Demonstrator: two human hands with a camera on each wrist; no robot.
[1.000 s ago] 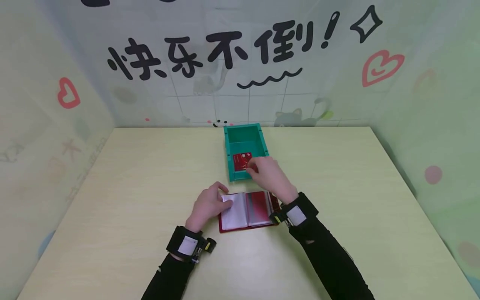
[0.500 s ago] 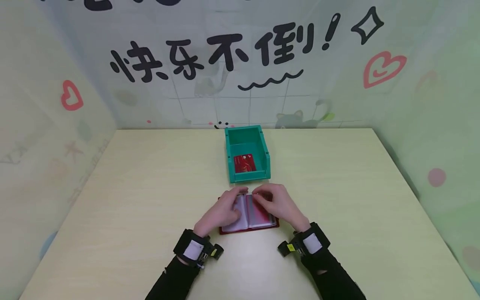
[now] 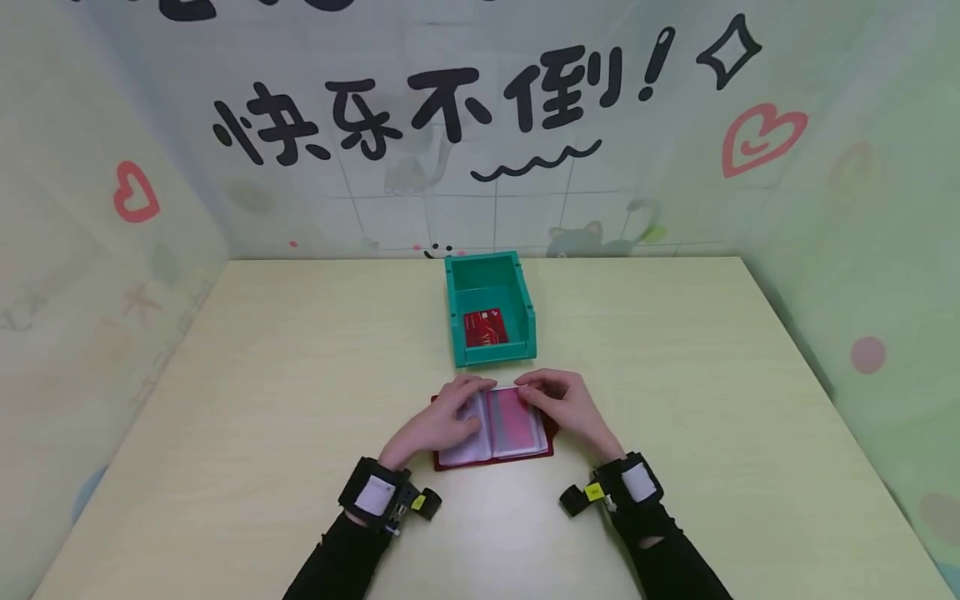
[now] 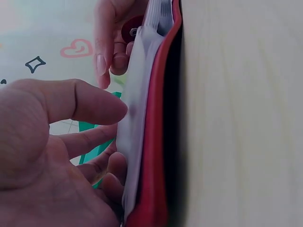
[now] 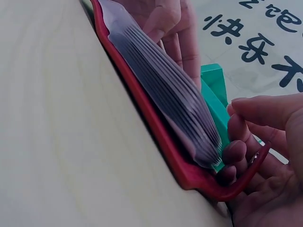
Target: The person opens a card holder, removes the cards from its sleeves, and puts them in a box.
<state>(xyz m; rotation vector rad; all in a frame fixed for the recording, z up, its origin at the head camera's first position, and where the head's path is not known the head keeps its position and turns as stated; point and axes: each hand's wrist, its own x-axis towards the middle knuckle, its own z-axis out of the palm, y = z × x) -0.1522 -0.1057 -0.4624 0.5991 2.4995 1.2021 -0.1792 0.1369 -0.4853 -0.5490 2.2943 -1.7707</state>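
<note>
A card holder with a red cover (image 3: pixel 442 466) lies spread open on the table. A pink card (image 3: pixel 513 421) shows through the clear sleeve of its right page. My left hand (image 3: pixel 444 419) rests across the left page; in the left wrist view its thumb (image 4: pixel 106 106) lies straight against the sleeves (image 4: pixel 135 109). At the top corner of the right page sits my right hand (image 3: pixel 568 407), thumb and forefinger curled close together. Whether they pinch anything there is hidden. In the right wrist view the clasp flap (image 5: pixel 251 175) curves up beside those fingers.
Just beyond the holder stands a green open-topped box (image 3: pixel 495 362), with a red card (image 3: pixel 486 329) lying inside. The pale wooden table (image 3: pixel 300 350) is bordered by printed cloth walls (image 3: pixel 847 250) at the back and sides.
My right hand has come back from the green box to the right page's top edge, then shifted slightly right. My left hand has moved right, further over the left page.
</note>
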